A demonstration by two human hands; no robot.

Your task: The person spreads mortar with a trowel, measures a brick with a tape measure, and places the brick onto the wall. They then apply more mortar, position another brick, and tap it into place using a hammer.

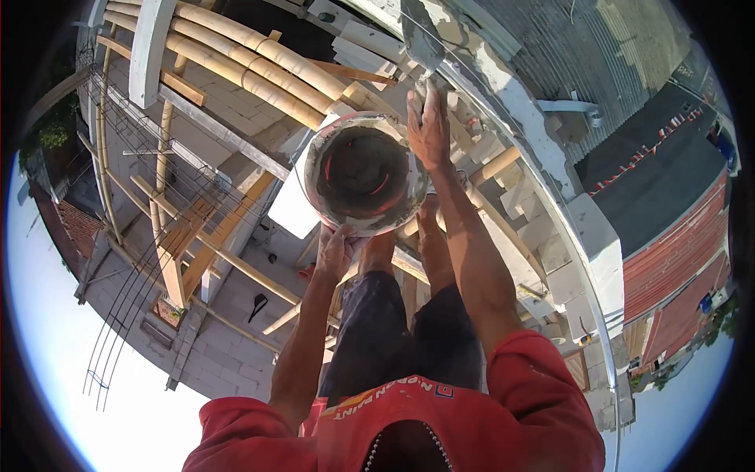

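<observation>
Far to the left we see the bamboo poles (259, 67) of the scaffold running across, with thin steel bars (130, 181) and a block wall (228, 330) beneath them. There is open drop between the poles here, and bright sky fills the lower left edge.

Moving inward, our left hand (336, 250) is closed around the near rim of a bucket (366, 173), fingers curled under its edge, thumb on the outside. The bucket sits in the middle of the view, its mouth turned toward us, its inside smeared grey with mortar and its rim caked white. It hangs over the gap above our knees and dark shorts (401, 330), with our bare feet resting on a pole below it.

Just right of the bucket, our right hand (429, 126) is wrapped around the handle of a trowel (421, 35), gripping it firmly; the grey blade points up toward the top of the frame. The hand touches or nearly touches the bucket's far rim; we cannot tell which.

Further right runs the curved wall of white blocks (598, 244), its top edge close beside the right arm. Beyond it lie rooftops (676, 244) well below, with open air at the right edge.
</observation>
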